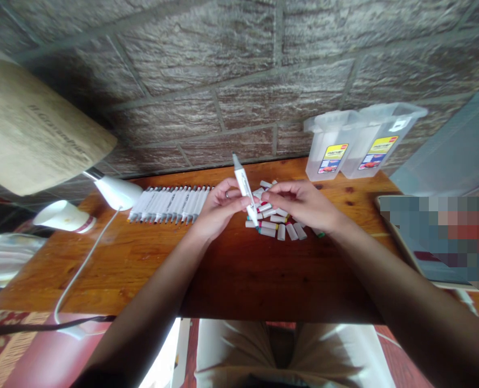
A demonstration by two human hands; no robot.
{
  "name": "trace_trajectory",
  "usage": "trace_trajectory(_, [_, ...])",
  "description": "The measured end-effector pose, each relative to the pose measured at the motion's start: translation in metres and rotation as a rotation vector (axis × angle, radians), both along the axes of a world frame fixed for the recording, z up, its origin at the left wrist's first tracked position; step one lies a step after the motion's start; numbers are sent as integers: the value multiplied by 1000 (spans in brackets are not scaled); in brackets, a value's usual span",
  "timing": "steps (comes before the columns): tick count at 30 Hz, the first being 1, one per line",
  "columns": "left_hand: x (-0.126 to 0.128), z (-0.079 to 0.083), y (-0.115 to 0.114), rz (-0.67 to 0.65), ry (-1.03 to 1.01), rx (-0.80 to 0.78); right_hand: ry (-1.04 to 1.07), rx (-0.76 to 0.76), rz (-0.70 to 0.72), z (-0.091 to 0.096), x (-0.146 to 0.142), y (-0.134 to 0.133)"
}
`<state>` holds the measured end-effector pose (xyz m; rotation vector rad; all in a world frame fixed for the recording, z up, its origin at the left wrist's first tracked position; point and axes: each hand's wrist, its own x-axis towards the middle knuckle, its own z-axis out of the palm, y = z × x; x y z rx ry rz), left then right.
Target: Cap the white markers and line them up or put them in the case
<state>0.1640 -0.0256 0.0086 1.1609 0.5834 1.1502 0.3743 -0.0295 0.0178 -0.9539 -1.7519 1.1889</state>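
Observation:
My left hand [224, 202] is closed round a white double-ended marker [243, 183], its grey end tilted up and its other end down toward the table. Close by on the right, my right hand [300, 202] has its thumb and forefinger pinched together near the marker. Whatever sits between those fingertips is too small to make out. Beneath and between both hands lies a loose pile of pale marker caps [291, 231] with coloured ends. Left of my left hand, several white markers [170, 205] lie side by side in a row, their tips showing.
Two clear plastic marker cases [369, 141] stand against the stone wall [247, 102]. A lamp [116, 192] with a beige shade, its cable and a white paper cup [63, 216] occupy the left. At right lies a dark flat panel [433, 242], partly pixelated. The wooden table [142, 264] ends before my lap.

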Motion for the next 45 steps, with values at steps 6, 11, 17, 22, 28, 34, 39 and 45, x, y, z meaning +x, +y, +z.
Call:
trace_trajectory(6, [-7,4,6,128,-114,-72,-613,443,217,-7,1,-3])
trace_trajectory(11, [-6,4,5,143,-113,-115,-865,410,191,-2,0,-7])
trace_trajectory(17, [-8,7,5,158,-146,-116,-828,463,232,-3,-2,-8])
trace_trajectory(22, [-10,7,7,168,-181,-113,-593,445,243,-4,-16,-19])
trace_trajectory(28, [-11,8,7,185,-217,-112,-461,438,265,-12,-27,-22])
trace_trajectory(34, [-11,7,7,188,-199,-121,-518,534,324,-14,-31,-21])
trace_trajectory(39, [-10,7,8,214,-185,-135,-478,523,240,-9,-31,-23])
trace_trajectory(45, [-11,7,7,216,-172,-128,-383,533,192,-10,-28,-20])
